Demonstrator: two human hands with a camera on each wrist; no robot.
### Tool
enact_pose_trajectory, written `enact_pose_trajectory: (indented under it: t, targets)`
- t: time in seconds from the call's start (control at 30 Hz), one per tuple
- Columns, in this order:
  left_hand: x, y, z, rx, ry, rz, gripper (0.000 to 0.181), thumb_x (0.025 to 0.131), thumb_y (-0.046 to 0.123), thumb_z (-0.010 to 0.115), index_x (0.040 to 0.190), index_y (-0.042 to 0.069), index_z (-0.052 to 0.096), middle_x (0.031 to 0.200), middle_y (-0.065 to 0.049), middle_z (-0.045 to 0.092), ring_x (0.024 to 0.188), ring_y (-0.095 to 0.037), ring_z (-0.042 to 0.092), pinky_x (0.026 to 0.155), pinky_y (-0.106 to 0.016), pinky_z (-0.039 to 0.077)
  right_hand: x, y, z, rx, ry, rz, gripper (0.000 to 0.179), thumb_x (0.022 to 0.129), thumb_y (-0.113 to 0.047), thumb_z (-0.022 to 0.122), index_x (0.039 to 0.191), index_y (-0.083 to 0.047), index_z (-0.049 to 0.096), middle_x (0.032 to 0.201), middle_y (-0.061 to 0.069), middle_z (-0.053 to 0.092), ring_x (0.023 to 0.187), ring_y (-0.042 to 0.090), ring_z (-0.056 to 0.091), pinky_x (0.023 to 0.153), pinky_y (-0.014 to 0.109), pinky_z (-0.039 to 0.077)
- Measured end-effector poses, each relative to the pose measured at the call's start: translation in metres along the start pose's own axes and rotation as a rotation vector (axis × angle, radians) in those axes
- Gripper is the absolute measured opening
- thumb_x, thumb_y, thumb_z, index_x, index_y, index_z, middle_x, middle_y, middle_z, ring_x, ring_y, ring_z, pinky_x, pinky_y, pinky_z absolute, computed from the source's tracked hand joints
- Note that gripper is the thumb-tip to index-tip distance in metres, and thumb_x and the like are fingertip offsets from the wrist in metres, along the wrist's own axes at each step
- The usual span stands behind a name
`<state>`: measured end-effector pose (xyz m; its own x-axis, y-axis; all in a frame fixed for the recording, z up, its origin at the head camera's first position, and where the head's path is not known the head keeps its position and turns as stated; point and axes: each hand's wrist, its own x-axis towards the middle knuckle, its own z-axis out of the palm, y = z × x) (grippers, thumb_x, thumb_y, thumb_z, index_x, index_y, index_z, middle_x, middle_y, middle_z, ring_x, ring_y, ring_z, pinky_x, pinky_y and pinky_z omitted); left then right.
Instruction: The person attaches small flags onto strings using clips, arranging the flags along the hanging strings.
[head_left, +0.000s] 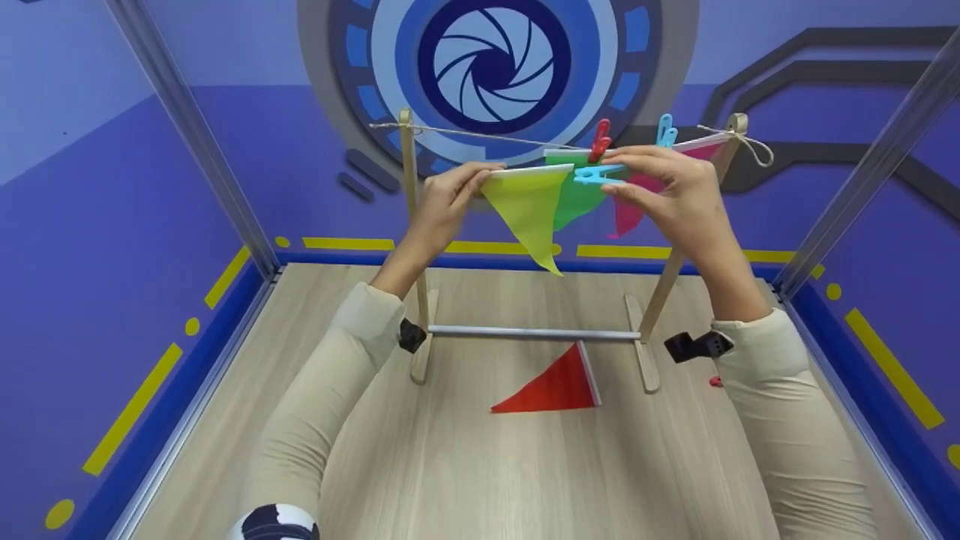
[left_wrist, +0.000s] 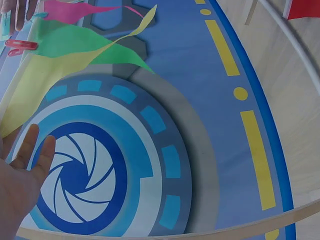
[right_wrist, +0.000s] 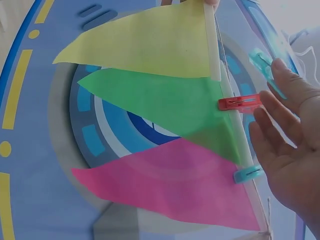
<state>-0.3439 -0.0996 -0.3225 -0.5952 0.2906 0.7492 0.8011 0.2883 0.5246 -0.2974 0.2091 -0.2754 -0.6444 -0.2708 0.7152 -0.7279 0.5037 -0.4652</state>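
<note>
My left hand (head_left: 442, 206) pinches the white top edge of a yellow pennant (head_left: 529, 202) at its left end, in front of a string (head_left: 487, 136). My right hand (head_left: 686, 195) holds a light-blue clothespin (head_left: 596, 175) between thumb and fingers, its tip close to the pennant's right corner. Whether the clothespin touches the pennant I cannot tell. Behind it a green pennant (head_left: 574, 206) hangs on the string with a red clothespin (head_left: 600, 140) on its top edge. Further right hangs a pink pennant (right_wrist: 170, 185), by another blue clothespin (right_wrist: 247, 174).
A wooden stand with a left post (head_left: 411, 195) and a right post (head_left: 664, 292) carries the string; a metal rod (head_left: 532, 332) joins its feet. A red pennant (head_left: 551, 386) lies on the table (head_left: 465, 472). Near the right sleeve is a small red piece (head_left: 716, 382).
</note>
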Motion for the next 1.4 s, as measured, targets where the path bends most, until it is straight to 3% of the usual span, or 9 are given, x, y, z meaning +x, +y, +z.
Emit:
enact_pose_trajectory:
  t: [0.2,0.37,0.5,0.8,0.93,1.03,1.17,1.23,1.4]
  targets:
    - [0.010,-0.001,-0.003,-0.002,0.001,-0.017,0.031,0.108,0.018,0.050,0.124,0.005,0.072,0.120,-0.007,0.073,0.084,-0.011,0.062,0.077,-0.024,0.048,0.014,-0.003,0.003,-0.043,0.025,-0.065,0.030,0.087,-0.017,0.080,0.115,-0.009,0.079,0.128,0.003,0.068,0.121,0.016,0.054,0.097,0.018,0.046]
    - [0.017,-0.004,-0.003,0.011,0.013,-0.025,0.032,0.108,0.020,0.050,0.124,0.003,0.072,0.078,-0.004,0.063,0.065,-0.014,0.042,0.066,-0.025,0.038,0.029,-0.006,0.003,-0.111,0.015,-0.047,0.026,0.087,-0.022,0.080,0.110,-0.010,0.081,0.140,0.003,0.060,0.134,0.019,0.042,0.107,0.037,0.038]
    - [0.020,-0.006,-0.002,0.014,0.014,-0.040,0.032,0.108,0.021,0.050,0.123,0.004,0.072,0.068,0.003,0.048,0.061,-0.014,0.039,0.063,-0.026,0.035,0.039,-0.003,0.002,-0.128,-0.046,0.001,0.027,0.089,-0.023,0.079,0.112,-0.009,0.080,0.148,0.001,0.055,0.142,0.018,0.036,0.113,0.041,0.037]
    - [0.021,-0.010,0.000,-0.007,0.020,-0.043,0.030,0.107,0.020,0.051,0.121,0.005,0.073,0.068,0.004,0.049,0.059,-0.015,0.037,0.063,-0.027,0.034,0.064,-0.007,-0.001,-0.200,-0.214,0.014,0.028,0.091,-0.022,0.077,0.113,-0.007,0.079,0.144,0.002,0.060,0.146,0.019,0.039,0.119,0.043,0.033]
    - [0.024,-0.010,0.002,-0.022,0.038,-0.062,0.029,0.107,0.020,0.051,0.118,0.008,0.075,0.072,0.004,0.052,0.063,-0.015,0.041,0.065,-0.027,0.037,0.074,-0.012,-0.002,-0.241,-0.286,0.068,0.031,0.094,-0.026,0.074,0.118,-0.008,0.077,0.142,0.001,0.062,0.139,0.020,0.047,0.107,0.044,0.048]
    - [0.027,-0.008,0.003,-0.038,0.048,-0.077,0.029,0.107,0.019,0.051,0.117,0.008,0.075,0.075,0.002,0.056,0.070,-0.020,0.047,0.068,-0.026,0.039,0.080,-0.014,-0.002,-0.273,-0.334,0.123,0.033,0.096,-0.031,0.071,0.122,-0.010,0.076,0.134,0.002,0.067,0.119,0.019,0.062,0.091,0.033,0.057]
    - [0.030,-0.008,0.004,-0.051,0.060,-0.084,0.028,0.107,0.018,0.052,0.114,0.005,0.076,0.080,-0.006,0.063,0.074,-0.023,0.051,0.070,-0.026,0.042,0.085,-0.015,-0.003,-0.274,-0.386,0.191,0.035,0.097,-0.034,0.070,0.124,-0.014,0.075,0.106,0.008,0.077,0.089,0.019,0.069,0.073,0.016,0.051]
    - [0.030,-0.009,0.005,-0.054,0.068,-0.085,0.028,0.107,0.017,0.052,0.113,0.004,0.076,0.083,-0.009,0.067,0.074,-0.019,0.052,0.072,-0.025,0.044,0.086,-0.015,-0.004,-0.259,-0.404,0.218,0.035,0.096,-0.035,0.071,0.125,-0.015,0.075,0.092,0.011,0.078,0.085,0.020,0.069,0.069,0.014,0.048]
    - [0.031,-0.011,0.005,-0.034,0.084,-0.092,0.028,0.107,0.016,0.053,0.113,0.001,0.075,0.090,-0.013,0.071,0.076,-0.011,0.054,0.075,-0.024,0.048,0.089,-0.015,-0.005,-0.245,-0.419,0.236,0.038,0.094,-0.037,0.072,0.125,-0.015,0.075,0.091,0.011,0.078,0.083,0.019,0.069,0.065,0.015,0.048]
